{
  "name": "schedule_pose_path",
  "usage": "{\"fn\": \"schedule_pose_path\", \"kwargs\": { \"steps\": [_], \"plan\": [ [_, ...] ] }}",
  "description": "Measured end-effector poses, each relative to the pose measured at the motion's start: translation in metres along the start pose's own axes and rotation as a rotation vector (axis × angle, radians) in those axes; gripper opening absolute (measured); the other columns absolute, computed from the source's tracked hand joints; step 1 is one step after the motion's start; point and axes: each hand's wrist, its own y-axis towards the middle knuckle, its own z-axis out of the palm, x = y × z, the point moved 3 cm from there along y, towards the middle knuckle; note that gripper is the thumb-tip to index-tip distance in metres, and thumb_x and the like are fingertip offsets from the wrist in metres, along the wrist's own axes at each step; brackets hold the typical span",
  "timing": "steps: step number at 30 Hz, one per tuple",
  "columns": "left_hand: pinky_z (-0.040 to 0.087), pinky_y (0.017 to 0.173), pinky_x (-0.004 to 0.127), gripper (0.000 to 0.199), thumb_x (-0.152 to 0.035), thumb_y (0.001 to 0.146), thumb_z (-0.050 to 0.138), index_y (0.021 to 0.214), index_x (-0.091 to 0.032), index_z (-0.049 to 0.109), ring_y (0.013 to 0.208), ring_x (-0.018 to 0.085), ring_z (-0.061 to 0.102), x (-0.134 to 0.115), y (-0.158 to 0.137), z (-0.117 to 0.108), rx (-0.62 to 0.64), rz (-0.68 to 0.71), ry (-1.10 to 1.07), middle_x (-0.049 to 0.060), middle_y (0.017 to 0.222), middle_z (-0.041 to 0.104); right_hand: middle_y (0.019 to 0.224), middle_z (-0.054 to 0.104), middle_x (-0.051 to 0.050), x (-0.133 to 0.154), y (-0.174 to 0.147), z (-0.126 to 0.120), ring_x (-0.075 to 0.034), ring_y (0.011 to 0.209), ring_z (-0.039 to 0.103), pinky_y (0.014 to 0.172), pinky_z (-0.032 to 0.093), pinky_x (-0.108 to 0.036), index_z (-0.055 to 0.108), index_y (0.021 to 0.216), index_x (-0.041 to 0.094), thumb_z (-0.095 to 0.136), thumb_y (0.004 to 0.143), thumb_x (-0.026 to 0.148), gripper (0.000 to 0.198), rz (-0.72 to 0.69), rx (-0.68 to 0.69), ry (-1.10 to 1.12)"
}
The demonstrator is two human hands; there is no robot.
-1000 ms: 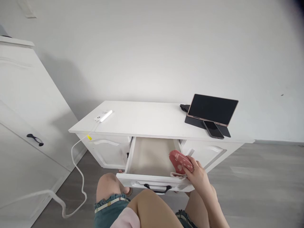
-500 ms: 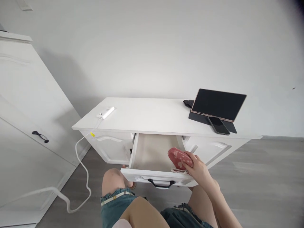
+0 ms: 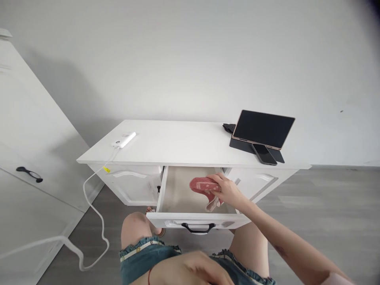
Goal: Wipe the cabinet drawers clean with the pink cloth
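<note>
My right hand is closed on a folded pinkish-red cloth item with white patterning. A pale end of the cloth hangs below the fingers; its exact kind does not show. Hand and cloth are over the right part of the pulled-out drawer, whose pale bottom shows. The drawer has a black handle on its white front. At the bottom edge, my left hand is over my lap, with a red string on the wrist. It is blurred and cut off by the frame, so its grip cannot be made out.
On the white cabinet top stand a propped tablet, a phone leaning at its base, and a dark cloth-like item. A white power bank trails a white cable. A white wardrobe is left.
My right hand has moved left and inward with the cloth, from near the drawer's front corner to over its inside. My left hand has come into view at the bottom. The view has shifted slightly.
</note>
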Motion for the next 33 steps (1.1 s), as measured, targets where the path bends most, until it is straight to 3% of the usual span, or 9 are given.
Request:
{"fn": "schedule_pose_path", "kwargs": {
  "steps": [2,4,7,9,15,22,26,28,33],
  "plan": [
    [0.047,0.094,0.045,0.045,-0.058,0.071,0.071,0.088,-0.017,0.078,0.101,0.036,0.066,0.012,0.006,0.006,0.111,-0.095,0.176,0.017,0.094,0.074,0.118,0.058,-0.007,0.007,0.013,0.005,-0.019,0.094,0.063,0.079,0.048,-0.030,0.055,0.125,0.025,0.054,0.080,0.017,0.046,-0.083,0.066,-0.025],
    [0.045,0.097,0.044,0.051,-0.058,0.065,0.077,0.091,-0.014,0.076,0.097,0.032,0.067,0.027,0.017,-0.001,0.118,-0.174,0.296,0.017,0.097,0.073,0.118,0.057,-0.007,0.016,0.025,0.015,-0.019,0.091,0.063,0.076,0.048,-0.029,0.054,0.126,0.026,0.055,0.083,0.022,0.044,-0.157,0.118,-0.066],
    [0.047,0.094,0.042,0.057,-0.055,0.057,0.084,0.097,-0.017,0.071,0.090,0.026,0.069,0.046,0.037,-0.021,-0.153,-0.197,0.240,0.013,0.099,0.072,0.119,0.056,-0.008,0.032,0.041,0.034,-0.020,0.091,0.063,0.072,0.049,-0.029,0.051,0.129,0.026,0.056,0.086,0.029,0.043,-0.260,0.165,-0.174],
    [0.049,0.090,0.039,0.049,-0.050,0.057,0.086,0.090,-0.016,0.070,0.090,0.024,0.069,0.055,0.047,-0.024,-0.293,-0.194,0.145,0.012,0.101,0.072,0.120,0.055,-0.008,0.042,0.049,0.049,-0.021,0.089,0.063,0.069,0.049,-0.029,0.050,0.130,0.027,0.055,0.087,0.029,0.044,-0.316,0.195,-0.270],
    [0.055,0.077,0.029,0.030,-0.034,0.065,0.085,0.068,-0.016,0.061,0.076,0.020,0.072,0.061,0.064,-0.006,-0.472,-0.158,-0.172,0.011,0.078,0.075,0.124,0.052,-0.010,0.057,0.056,0.078,-0.020,0.077,0.064,0.066,0.052,-0.033,0.045,0.133,0.028,0.053,0.088,0.028,0.046,-0.430,0.278,-0.422],
    [0.057,0.073,0.031,0.034,-0.043,0.061,0.085,0.068,-0.017,0.063,0.070,0.021,0.072,0.068,0.073,-0.015,-0.502,-0.127,-0.132,0.010,0.068,0.074,0.125,0.052,-0.012,0.062,0.061,0.095,-0.024,0.095,0.062,0.074,0.052,-0.035,0.045,0.134,0.026,0.053,0.089,0.029,0.047,-0.552,0.343,-0.364],
    [0.056,0.071,0.032,0.036,-0.044,0.059,0.085,0.071,-0.020,0.060,0.074,0.023,0.072,0.083,0.079,-0.024,-0.495,-0.132,-0.142,0.010,0.072,0.075,0.142,0.044,-0.015,0.055,0.065,0.127,-0.031,0.115,0.055,0.090,0.048,-0.042,0.043,0.142,0.027,0.063,0.083,0.044,0.064,-0.664,0.660,-0.298],
    [0.056,0.073,0.033,0.037,-0.044,0.058,0.085,0.073,-0.021,0.060,0.077,0.024,0.072,0.091,0.082,-0.031,-0.513,-0.120,-0.160,0.009,0.073,0.074,0.149,0.040,-0.013,0.049,0.064,0.144,-0.032,0.118,0.054,0.092,0.046,-0.044,0.042,0.143,0.030,0.059,0.086,0.045,0.062,-0.694,0.767,-0.303],
    [0.055,0.078,0.033,0.039,-0.041,0.052,0.089,0.075,-0.020,0.066,0.085,0.024,0.071,0.097,0.086,-0.042,-0.450,-0.109,-0.219,0.009,0.091,0.075,0.146,0.047,-0.003,0.038,0.065,0.177,-0.031,0.112,0.056,0.089,0.045,-0.048,0.048,0.137,0.043,0.046,0.093,0.032,0.045,-0.731,0.675,-0.347]
  ]
}}
